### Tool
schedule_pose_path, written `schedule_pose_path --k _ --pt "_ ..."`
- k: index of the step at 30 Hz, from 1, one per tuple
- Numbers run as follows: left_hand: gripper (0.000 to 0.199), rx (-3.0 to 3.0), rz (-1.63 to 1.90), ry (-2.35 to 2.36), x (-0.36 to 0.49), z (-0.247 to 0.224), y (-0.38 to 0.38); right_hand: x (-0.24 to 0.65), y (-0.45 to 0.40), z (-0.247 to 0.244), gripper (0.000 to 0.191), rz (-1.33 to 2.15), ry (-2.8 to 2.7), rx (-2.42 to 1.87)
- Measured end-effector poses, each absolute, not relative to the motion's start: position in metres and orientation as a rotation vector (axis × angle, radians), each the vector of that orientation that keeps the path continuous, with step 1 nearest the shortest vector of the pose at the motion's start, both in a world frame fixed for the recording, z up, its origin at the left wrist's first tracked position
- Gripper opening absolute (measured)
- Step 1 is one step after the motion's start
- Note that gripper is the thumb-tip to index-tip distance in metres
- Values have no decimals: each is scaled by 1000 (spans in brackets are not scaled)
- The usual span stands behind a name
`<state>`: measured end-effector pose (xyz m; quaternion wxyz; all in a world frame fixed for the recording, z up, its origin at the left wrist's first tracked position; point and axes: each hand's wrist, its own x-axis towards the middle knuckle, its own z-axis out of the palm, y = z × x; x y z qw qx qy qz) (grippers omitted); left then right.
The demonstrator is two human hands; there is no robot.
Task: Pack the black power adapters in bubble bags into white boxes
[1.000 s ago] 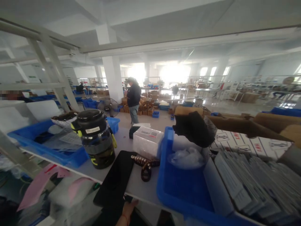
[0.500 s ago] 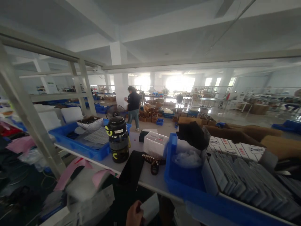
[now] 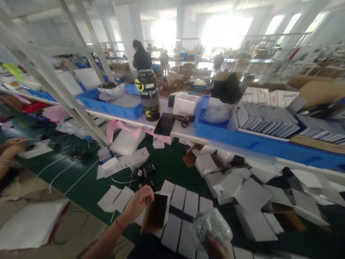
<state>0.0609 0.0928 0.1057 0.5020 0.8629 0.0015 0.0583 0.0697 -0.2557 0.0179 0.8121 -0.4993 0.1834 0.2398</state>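
My left hand [image 3: 138, 202], with a red band at the wrist, is closed on the rim of an open cardboard box [image 3: 158, 208]. The box is white outside and brown inside, and its mouth faces me. Lower right, my right hand [image 3: 217, 249] grips a packet in clear bubble wrap [image 3: 212, 226]; what the wrap holds cannot be made out. Rows of shut white boxes [image 3: 178, 198] lie between and beneath my hands. Just beyond the left hand are small black adapters [image 3: 144, 173] with a white cable.
Open white boxes [image 3: 253, 194] are heaped on the right of the green table [image 3: 172, 165]. The raised shelf [image 3: 175, 135] carries a black jug [image 3: 149, 95], a phone [image 3: 164, 124] and blue bins [image 3: 242, 138]. At far left, another person's hands [image 3: 13, 147] handle a cable.
The view has tilted down, bringing the green table and boxes into sight. Earlier one hand showed low down with a pale flat piece; now both hands show, holding a box and a bubble-wrapped packet.
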Motion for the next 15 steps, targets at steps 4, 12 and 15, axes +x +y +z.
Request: schedule_pose_path --k 4,12,15 --pt "28 2097 22 -64 55 95 98 57 -238 14 75 550 478 -1017" --pt "36 2083 455 377 24 97 66 46 -221 14 68 562 323 -1238" --pt "54 2195 556 522 -3 76 39 51 -218 15 70 379 188 -1570"
